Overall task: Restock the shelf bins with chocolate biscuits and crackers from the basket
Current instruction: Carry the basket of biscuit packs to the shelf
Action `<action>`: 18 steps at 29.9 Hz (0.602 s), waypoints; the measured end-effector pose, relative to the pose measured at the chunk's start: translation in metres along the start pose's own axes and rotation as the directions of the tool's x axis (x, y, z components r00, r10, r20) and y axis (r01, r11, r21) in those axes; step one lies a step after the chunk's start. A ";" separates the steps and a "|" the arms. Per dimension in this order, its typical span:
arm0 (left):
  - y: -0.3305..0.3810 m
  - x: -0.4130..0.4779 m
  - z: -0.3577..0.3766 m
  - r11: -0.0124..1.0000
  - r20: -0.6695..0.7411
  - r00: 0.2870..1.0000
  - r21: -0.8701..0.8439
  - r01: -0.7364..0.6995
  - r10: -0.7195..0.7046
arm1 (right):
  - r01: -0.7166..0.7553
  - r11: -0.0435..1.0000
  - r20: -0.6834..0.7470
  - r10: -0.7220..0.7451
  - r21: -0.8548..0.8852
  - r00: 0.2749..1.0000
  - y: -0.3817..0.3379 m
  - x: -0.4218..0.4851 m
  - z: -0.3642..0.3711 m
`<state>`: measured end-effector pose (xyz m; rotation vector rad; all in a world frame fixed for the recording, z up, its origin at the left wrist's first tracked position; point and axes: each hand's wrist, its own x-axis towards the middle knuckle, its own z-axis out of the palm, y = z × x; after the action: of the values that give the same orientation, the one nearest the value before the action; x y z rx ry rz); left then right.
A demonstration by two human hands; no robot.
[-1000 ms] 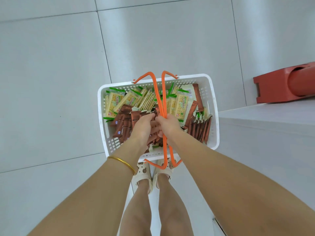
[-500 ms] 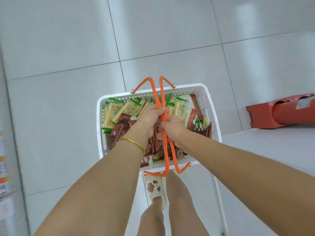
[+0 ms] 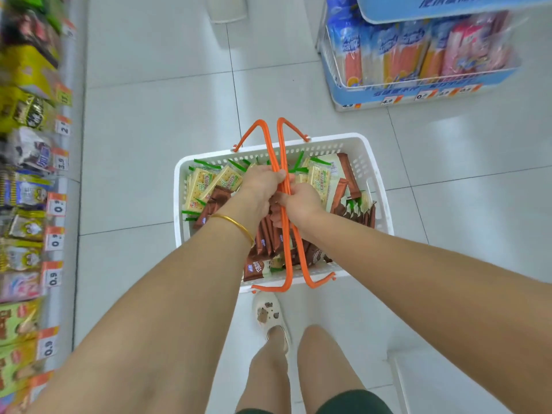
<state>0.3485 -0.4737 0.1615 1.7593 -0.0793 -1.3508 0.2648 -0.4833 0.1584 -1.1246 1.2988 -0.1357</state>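
A white plastic basket [image 3: 375,177] hangs in front of me above the floor. Both hands grip its two orange handles [image 3: 283,144], which are brought together over the middle. My left hand [image 3: 261,183] holds them from the left, my right hand [image 3: 301,201] from the right, a little nearer to me. Inside lie several cracker packs [image 3: 200,183] with green edges at the far side and several brown chocolate biscuit packs [image 3: 263,243] nearer to me and along the right wall. The shelf bins [image 3: 27,204] with snack packs and price tags run down the left edge.
A blue display rack [image 3: 418,55] of packaged goods stands at the far right. White floor tiles [image 3: 149,130] stretch ahead between shelf and rack. My legs and one sandal [image 3: 268,316] are below the basket. A white ledge [image 3: 448,380] sits at the lower right.
The basket has been lifted from the floor and carried along; the view has swung from bare floor and a red object to an aisle with shelves left and a blue rack right.
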 end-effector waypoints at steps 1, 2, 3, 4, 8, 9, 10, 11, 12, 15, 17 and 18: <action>0.024 0.014 -0.003 1.000 0.003 1.000 0.003 -0.014 0.014 | 0.009 1.000 -0.006 -0.009 -0.005 1.000 -0.023 0.014 0.003; 0.049 0.028 -0.004 1.000 0.006 1.000 0.013 -0.025 0.025 | 0.017 1.000 -0.015 -0.017 -0.002 1.000 -0.045 0.031 0.004; 0.073 0.043 -0.005 0.999 0.009 1.000 0.026 -0.028 0.027 | 0.023 1.000 -0.028 -0.023 0.005 0.999 -0.067 0.047 0.005; 0.097 0.057 -0.005 0.999 0.013 1.000 0.041 -0.025 0.025 | 0.028 1.000 -0.041 -0.027 0.011 0.999 -0.088 0.064 0.006; 0.188 0.127 -0.005 0.993 0.030 0.999 0.113 -0.023 0.020 | -0.004 0.997 -0.070 0.009 0.073 0.998 -0.167 0.144 0.012; 0.209 0.145 -0.005 0.991 0.031 0.999 0.133 -0.023 0.019 | -0.013 0.996 -0.069 0.019 0.085 0.997 -0.187 0.165 0.014; 0.230 0.165 -0.005 0.988 0.035 0.999 0.151 -0.032 0.027 | -0.012 0.996 -0.079 0.019 0.089 0.997 -0.205 0.187 0.016; 0.249 0.185 -0.005 0.985 0.035 0.999 0.166 -0.036 0.030 | -0.011 0.996 -0.106 0.020 0.092 0.994 -0.222 0.208 0.020; 0.267 0.205 -0.007 0.985 0.033 0.999 0.171 -0.031 0.026 | -0.016 0.996 -0.129 0.028 0.091 0.991 -0.238 0.226 0.024; 0.319 0.262 -0.015 0.977 0.062 0.998 0.214 -0.020 0.007 | -0.044 0.994 -0.176 0.061 0.096 0.983 -0.285 0.283 0.041; 0.354 0.298 -0.020 0.965 0.101 0.995 0.262 -0.008 -0.019 | -0.066 0.990 -0.207 0.091 0.125 0.974 -0.316 0.320 0.051; 0.371 0.318 -0.022 0.959 0.119 0.993 0.282 -0.009 -0.026 | -0.072 0.986 -0.231 0.107 0.152 0.967 -0.332 0.339 0.055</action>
<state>0.6570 -0.8524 0.1720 1.9100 -0.3479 -1.5109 0.5864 -0.8365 0.1545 -0.9458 1.5262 -0.2995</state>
